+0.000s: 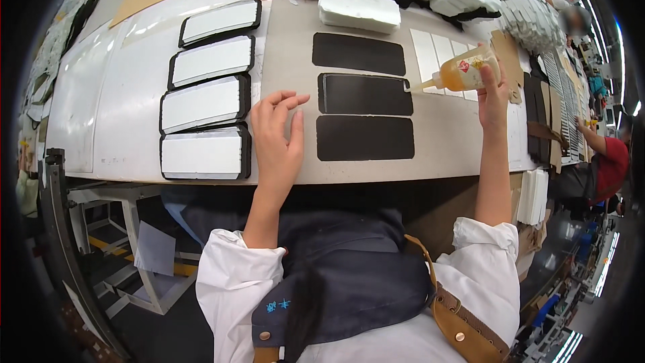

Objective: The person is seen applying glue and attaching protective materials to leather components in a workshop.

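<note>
My right hand (494,94) grips a squeeze bottle (463,72) of amber glue, tipped on its side with the nozzle pointing left. The nozzle tip is at the right end of the middle black panel (366,95), where a small pale spot shows. Another black panel (359,53) lies beyond it, and a third black panel (365,138) lies nearer me. To the left of these panels my left hand (279,128) hovers with fingers apart and loosely bent, holding nothing.
Several stacks of white panels edged in black (205,154) form a column at the left. A pile of white pieces (359,8) stands behind the black panels. White strips (440,57) lie at the right, with bundled white pieces (524,13) farther back. Another person in a red top (611,168) is at far right.
</note>
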`<action>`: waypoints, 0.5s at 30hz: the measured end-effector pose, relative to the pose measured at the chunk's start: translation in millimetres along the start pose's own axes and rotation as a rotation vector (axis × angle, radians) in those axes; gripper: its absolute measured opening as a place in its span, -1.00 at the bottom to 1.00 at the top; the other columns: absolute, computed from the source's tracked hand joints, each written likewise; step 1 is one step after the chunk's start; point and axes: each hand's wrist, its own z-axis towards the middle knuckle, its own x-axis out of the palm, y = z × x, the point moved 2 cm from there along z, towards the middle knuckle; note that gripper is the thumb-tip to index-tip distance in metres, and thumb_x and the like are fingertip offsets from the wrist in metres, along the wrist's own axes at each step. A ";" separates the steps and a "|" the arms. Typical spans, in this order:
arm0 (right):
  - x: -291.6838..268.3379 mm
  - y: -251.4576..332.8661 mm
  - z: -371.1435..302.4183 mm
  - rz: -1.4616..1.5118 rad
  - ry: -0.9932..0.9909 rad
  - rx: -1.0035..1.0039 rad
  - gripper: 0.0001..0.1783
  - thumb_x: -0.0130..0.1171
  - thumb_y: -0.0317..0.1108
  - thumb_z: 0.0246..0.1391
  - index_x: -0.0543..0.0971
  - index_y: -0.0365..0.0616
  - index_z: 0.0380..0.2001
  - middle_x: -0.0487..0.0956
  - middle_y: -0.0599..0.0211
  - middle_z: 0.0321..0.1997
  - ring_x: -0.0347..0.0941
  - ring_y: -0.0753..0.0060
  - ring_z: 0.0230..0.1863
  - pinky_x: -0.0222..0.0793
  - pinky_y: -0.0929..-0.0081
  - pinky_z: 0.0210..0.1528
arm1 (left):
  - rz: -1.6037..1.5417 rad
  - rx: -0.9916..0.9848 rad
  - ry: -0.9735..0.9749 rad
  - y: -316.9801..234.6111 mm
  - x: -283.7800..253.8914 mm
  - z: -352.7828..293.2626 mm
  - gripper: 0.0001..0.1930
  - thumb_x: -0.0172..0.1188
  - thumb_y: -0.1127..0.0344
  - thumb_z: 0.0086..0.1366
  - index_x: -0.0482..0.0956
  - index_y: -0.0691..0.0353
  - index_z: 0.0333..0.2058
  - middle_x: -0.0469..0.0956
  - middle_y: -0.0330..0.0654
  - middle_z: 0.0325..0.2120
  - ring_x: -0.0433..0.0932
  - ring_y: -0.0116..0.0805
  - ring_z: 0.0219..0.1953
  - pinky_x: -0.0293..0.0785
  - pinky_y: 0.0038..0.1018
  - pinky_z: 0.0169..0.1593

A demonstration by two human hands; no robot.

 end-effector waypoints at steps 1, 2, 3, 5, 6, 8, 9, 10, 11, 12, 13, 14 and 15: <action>-1.9 0.6 -1.6 -0.001 -0.002 0.001 -0.31 0.42 -0.06 0.20 0.47 -0.20 0.27 0.57 0.36 0.14 0.53 0.58 0.11 0.49 0.56 0.15 | -0.001 0.005 -0.003 0.5 0.0 0.0 -0.76 0.13 0.43 0.39 0.68 0.17 -0.04 0.54 -0.17 0.01 0.41 -0.13 0.14 0.28 -0.25 0.27; -4.1 1.5 -3.7 -0.011 0.024 0.005 -0.30 0.42 -0.05 0.20 0.47 -0.20 0.27 0.57 0.36 0.14 0.53 0.58 0.12 0.49 0.57 0.15 | -0.002 0.006 -0.002 0.6 -0.1 0.4 -0.76 0.13 0.43 0.39 0.68 0.17 -0.04 0.54 -0.17 0.01 0.41 -0.13 0.14 0.28 -0.25 0.27; -5.7 2.6 -6.3 -0.022 0.049 0.008 -0.29 0.43 -0.04 0.19 0.47 -0.20 0.27 0.57 0.35 0.15 0.52 0.58 0.12 0.48 0.57 0.16 | -0.002 0.011 0.004 0.3 -0.2 1.0 -0.77 0.14 0.45 0.38 0.67 0.18 -0.04 0.53 -0.16 0.00 0.39 -0.11 0.14 0.29 -0.23 0.25; -3.9 7.2 -14.6 -0.029 0.037 0.023 -0.27 0.43 -0.02 0.18 0.47 -0.21 0.27 0.57 0.34 0.16 0.52 0.58 0.13 0.48 0.57 0.17 | -0.003 0.017 0.012 -0.5 -0.4 1.5 -0.77 0.15 0.47 0.37 0.67 0.18 -0.05 0.51 -0.15 -0.01 0.37 -0.09 0.14 0.30 -0.21 0.23; -4.1 9.4 -19.2 -0.035 0.026 0.037 -0.25 0.43 0.00 0.17 0.46 -0.22 0.28 0.57 0.33 0.18 0.52 0.57 0.13 0.47 0.57 0.17 | -0.002 0.018 0.012 -1.3 -0.5 1.9 -0.77 0.15 0.46 0.38 0.67 0.18 -0.04 0.51 -0.15 -0.01 0.37 -0.09 0.14 0.30 -0.22 0.24; -7.5 9.0 -28.9 -0.032 0.035 0.041 -0.26 0.40 0.00 0.20 0.46 -0.23 0.28 0.56 0.33 0.18 0.52 0.56 0.14 0.47 0.55 0.19 | -0.003 0.019 0.012 -0.2 -0.6 1.3 -0.77 0.15 0.46 0.38 0.67 0.18 -0.04 0.51 -0.15 0.00 0.37 -0.09 0.14 0.30 -0.22 0.24; -10.1 8.1 -34.4 -0.028 0.044 0.045 -0.28 0.37 0.00 0.23 0.45 -0.24 0.29 0.56 0.33 0.18 0.52 0.54 0.15 0.47 0.53 0.20 | -0.003 0.022 0.010 1.1 -0.2 0.9 -0.77 0.15 0.46 0.38 0.67 0.18 -0.04 0.51 -0.15 0.00 0.37 -0.09 0.14 0.30 -0.22 0.24; -14.3 6.5 -40.5 -0.029 0.042 0.044 -0.28 0.37 0.00 0.23 0.45 -0.24 0.29 0.56 0.33 0.18 0.52 0.54 0.15 0.47 0.53 0.20 | -0.001 0.024 0.008 1.3 -0.4 0.7 -0.77 0.15 0.46 0.38 0.67 0.18 -0.04 0.51 -0.14 0.00 0.37 -0.09 0.14 0.30 -0.22 0.24; -20.6 3.9 -47.4 0.048 -0.018 0.081 -0.31 0.33 0.00 0.27 0.45 -0.23 0.28 0.56 0.31 0.18 0.52 0.50 0.16 0.48 0.49 0.20 | -0.003 0.027 0.009 0.5 -0.4 0.9 -0.77 0.15 0.46 0.38 0.67 0.18 -0.04 0.51 -0.14 0.00 0.37 -0.09 0.14 0.30 -0.22 0.24; -25.4 3.7 -54.8 0.125 -0.078 0.118 -0.35 0.28 0.00 0.32 0.44 -0.23 0.27 0.57 0.29 0.17 0.53 0.47 0.17 0.48 0.44 0.21 | -0.007 0.026 0.013 -0.4 -0.3 1.4 -0.77 0.15 0.46 0.38 0.67 0.18 -0.04 0.51 -0.14 0.00 0.37 -0.08 0.14 0.30 -0.22 0.24; -25.2 6.9 -63.3 0.124 -0.081 0.117 -0.35 0.28 0.00 0.32 0.44 -0.23 0.27 0.57 0.29 0.17 0.53 0.47 0.17 0.48 0.44 0.21 | -0.012 0.024 0.017 -0.5 0.5 1.3 -0.77 0.15 0.46 0.38 0.67 0.18 -0.04 0.51 -0.14 0.00 0.37 -0.08 0.14 0.30 -0.22 0.24; -23.7 9.0 -73.1 0.273 -0.178 0.183 -0.39 0.24 -0.02 0.34 0.43 -0.22 0.26 0.57 0.27 0.17 0.53 0.43 0.17 0.49 0.39 0.22 | -0.011 0.023 0.017 0.2 0.4 0.2 -0.77 0.15 0.46 0.38 0.67 0.18 -0.04 0.51 -0.14 0.00 0.37 -0.08 0.14 0.30 -0.22 0.24; -21.7 9.9 -83.4 0.421 -0.276 0.248 -0.42 0.21 -0.03 0.37 0.42 -0.21 0.25 0.57 0.24 0.17 0.54 0.39 0.17 0.49 0.33 0.22 | -0.007 0.016 0.012 2.0 0.1 -0.9 -0.77 0.14 0.46 0.38 0.67 0.18 -0.04 0.51 -0.14 0.00 0.37 -0.08 0.15 0.30 -0.22 0.25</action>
